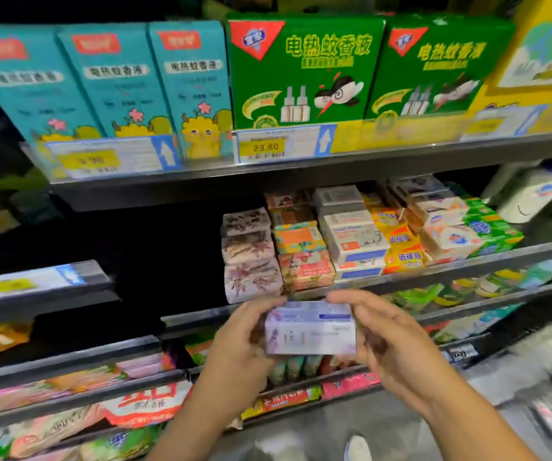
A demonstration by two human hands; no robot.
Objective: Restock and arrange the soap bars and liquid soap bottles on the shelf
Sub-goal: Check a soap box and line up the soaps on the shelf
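You hold a pale lilac-and-white rectangular soap box [311, 329] between both hands, low in the view at about 6 o'clock from its centre. Your left hand [244, 331] grips the box's left end, fingers curled behind it and the thumb reaching along its top edge. Your right hand [379, 331] grips the right end the same way, thumb on the top edge and fingers wrapped round the far side. The box lies level with its long face towards you; its print is too blurred to read.

At 11 o'clock from the box, just above your left thumb, a stack of pink floral paper-wrapped soap bars [251, 257] sits on the dark metal soap shelf [467, 262]. Side by side towards 3 o'clock from that stack are orange-and-peach soap cartons [301, 252], white soap boxes with blue bands [354, 241], yellow soap packs [401, 249], white-and-orange soap boxes [447, 232] and green soap packs [492, 227]. Beyond them, at 2 o'clock, is a white plastic bottle with a blue cap [534, 191].

On the shelf above, at 12 o'clock, tall green cardboard boxes [304, 71] stand beside teal cardboard boxes [115, 84] at 10 o'clock, with a yellow price label reading 23.80 [264, 148] under the green ones
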